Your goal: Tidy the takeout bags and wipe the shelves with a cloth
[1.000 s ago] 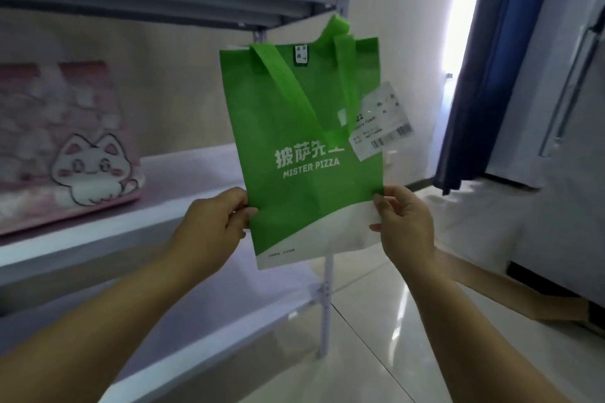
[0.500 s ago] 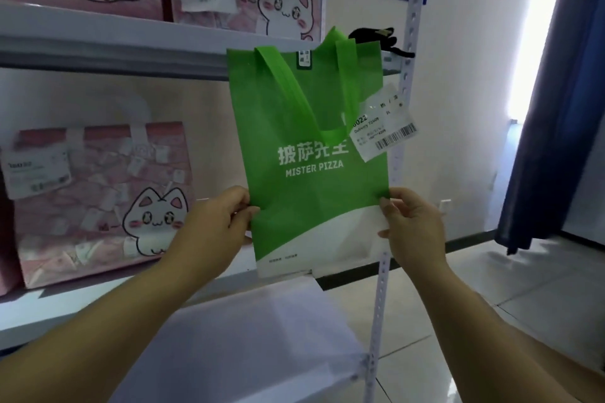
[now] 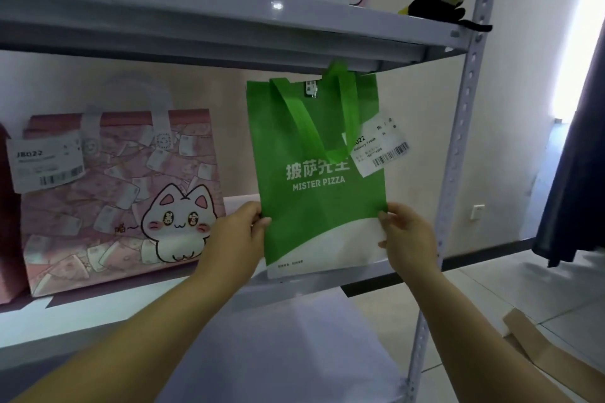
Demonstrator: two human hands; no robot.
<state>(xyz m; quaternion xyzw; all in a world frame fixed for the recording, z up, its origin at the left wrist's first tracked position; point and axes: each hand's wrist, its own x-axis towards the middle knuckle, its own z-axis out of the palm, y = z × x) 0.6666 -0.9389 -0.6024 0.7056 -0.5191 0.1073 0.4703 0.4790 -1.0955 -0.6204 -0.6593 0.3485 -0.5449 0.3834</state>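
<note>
Head view: flat green non-woven takeout bag [image 3: 314,206], edges pinched by left grip [image 3: 235,239] and right grip [image 3: 409,239]. Risk: handle loop [image 3: 338,73] may be snagged under grey metal upper shelf [image 3: 196,20].

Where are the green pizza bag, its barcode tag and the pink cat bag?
green pizza bag [image 3: 314,206]: head view, green front panel.
barcode tag [image 3: 381,145]: head view, label middle.
pink cat bag [image 3: 108,199]: head view, front face.

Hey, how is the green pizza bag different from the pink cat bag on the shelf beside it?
The green bag is green and white with MISTER PIZZA lettering; the pink cat bag shows a cartoon cat. The green bag is narrower and held up by the left hand and right hand; the pink cat bag stands on the shelf, untouched. Both carry a barcoded label.
</note>
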